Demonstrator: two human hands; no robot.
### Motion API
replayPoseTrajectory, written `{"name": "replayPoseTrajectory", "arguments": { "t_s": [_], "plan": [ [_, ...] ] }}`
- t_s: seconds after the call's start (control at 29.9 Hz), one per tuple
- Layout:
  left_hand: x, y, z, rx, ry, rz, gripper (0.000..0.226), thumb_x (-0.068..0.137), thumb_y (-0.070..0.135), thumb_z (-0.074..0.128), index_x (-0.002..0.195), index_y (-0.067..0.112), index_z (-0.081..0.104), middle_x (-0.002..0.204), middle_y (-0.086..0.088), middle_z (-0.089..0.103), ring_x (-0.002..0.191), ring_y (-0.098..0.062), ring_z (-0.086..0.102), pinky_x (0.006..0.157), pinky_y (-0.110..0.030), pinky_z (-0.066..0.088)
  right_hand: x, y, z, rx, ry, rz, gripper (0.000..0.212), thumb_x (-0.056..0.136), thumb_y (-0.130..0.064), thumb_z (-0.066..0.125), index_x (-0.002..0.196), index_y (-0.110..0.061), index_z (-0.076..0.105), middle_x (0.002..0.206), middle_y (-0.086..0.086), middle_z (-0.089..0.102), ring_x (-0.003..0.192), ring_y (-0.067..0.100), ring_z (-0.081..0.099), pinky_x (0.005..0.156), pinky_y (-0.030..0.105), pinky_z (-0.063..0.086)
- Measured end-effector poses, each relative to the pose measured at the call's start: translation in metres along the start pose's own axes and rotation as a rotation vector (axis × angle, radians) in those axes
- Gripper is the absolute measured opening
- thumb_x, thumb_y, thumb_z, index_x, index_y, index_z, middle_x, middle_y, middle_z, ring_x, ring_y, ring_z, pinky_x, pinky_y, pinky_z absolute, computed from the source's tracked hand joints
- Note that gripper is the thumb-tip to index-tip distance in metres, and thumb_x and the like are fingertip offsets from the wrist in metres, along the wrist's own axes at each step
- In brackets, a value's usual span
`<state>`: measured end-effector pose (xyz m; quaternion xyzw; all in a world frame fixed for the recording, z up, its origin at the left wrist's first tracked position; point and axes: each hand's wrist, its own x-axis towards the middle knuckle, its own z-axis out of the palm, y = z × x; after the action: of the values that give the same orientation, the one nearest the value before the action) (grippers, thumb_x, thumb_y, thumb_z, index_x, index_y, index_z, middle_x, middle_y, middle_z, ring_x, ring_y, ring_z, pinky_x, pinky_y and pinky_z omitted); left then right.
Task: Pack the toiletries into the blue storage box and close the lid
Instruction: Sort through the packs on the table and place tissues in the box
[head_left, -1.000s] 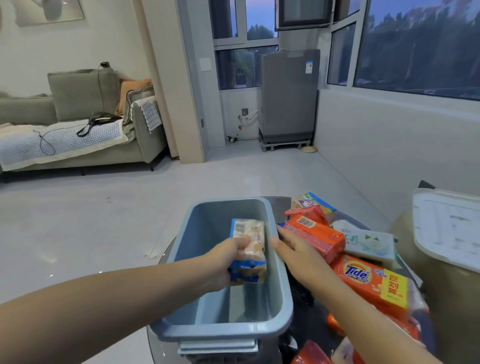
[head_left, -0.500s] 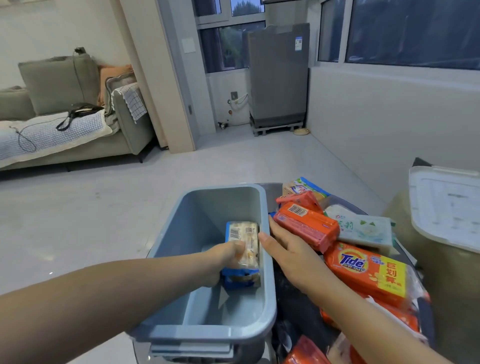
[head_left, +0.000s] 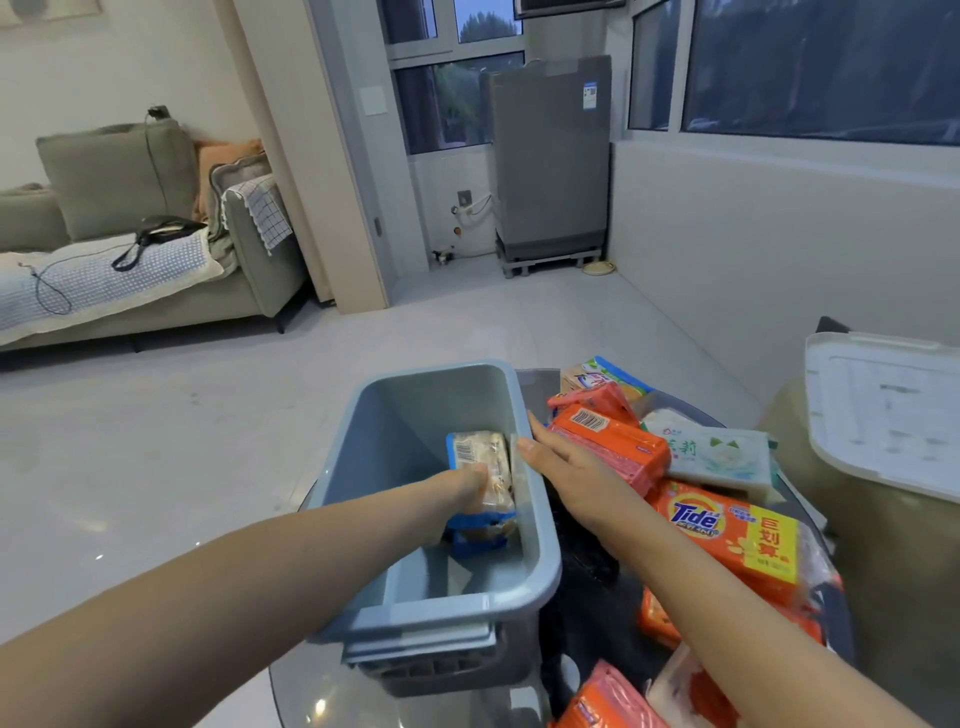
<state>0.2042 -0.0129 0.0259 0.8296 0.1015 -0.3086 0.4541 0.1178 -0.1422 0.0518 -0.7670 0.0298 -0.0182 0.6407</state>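
Note:
The blue storage box (head_left: 363, 441) stands open on a round glass table, nothing else showing inside it. My left hand (head_left: 465, 480) reaches down into the box, shut on a blue-and-beige soap pack (head_left: 480, 467) held against the right inner wall. My right hand (head_left: 566, 462) rests flat on the box's right rim, fingers apart, holding nothing. Right of the box lie an orange soap pack (head_left: 613, 441), a white-and-green soap pack (head_left: 722, 457) and an orange Tide pack (head_left: 727, 535). The white lid (head_left: 888, 415) lies at the far right.
More packs lie at the table's far edge (head_left: 597, 374) and near edge (head_left: 608, 701). The glass table (head_left: 311, 696) ends just left of the box. A beige surface (head_left: 893, 571) carries the lid. Sofa and washing machine stand far behind.
My left hand has lowered the soap pack deeper into the box. My right hand stayed at the box's right rim. The camera view shifted slightly.

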Motion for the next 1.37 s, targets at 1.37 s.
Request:
{"name": "replayPoseTrajectory", "arguments": {
  "t_s": [1.37],
  "plan": [
    [-0.018,0.156,0.080,0.262,0.114,0.544,0.034,0.096,0.030,0.046,0.098,-0.001,0.061,0.097,-0.018,0.062,0.089,-0.030,0.058,0.079,-0.035,0.045,0.055,0.005,-0.143,-0.154,0.424,0.046,0.014,0.091,-0.019,0.055,0.096,-0.012,0.065,0.083,0.003,0.066,0.075,0.018,0.062,0.072,0.034,0.054]
  ]
}}
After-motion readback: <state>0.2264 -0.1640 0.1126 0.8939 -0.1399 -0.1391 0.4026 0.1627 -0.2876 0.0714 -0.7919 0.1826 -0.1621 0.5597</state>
